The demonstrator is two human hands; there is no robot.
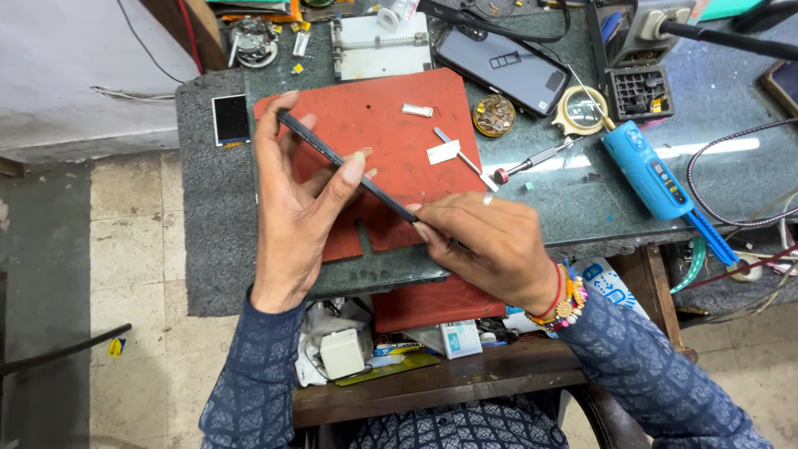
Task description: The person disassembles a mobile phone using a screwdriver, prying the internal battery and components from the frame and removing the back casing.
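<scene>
Tools lie all over a green desk [582, 208] with a red mat [391, 141] on it. Above the mat, the left hand [291, 208] grips a thin dark phone [345, 165] on its edge. The right hand [490, 245] pinches the phone's lower end. A blue tool [652, 170] lies nearby.

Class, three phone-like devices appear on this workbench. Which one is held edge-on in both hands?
The thin dark phone over the red mat, gripped by left hand and right hand. The black phone and small screen lie flat, untouched.
</scene>
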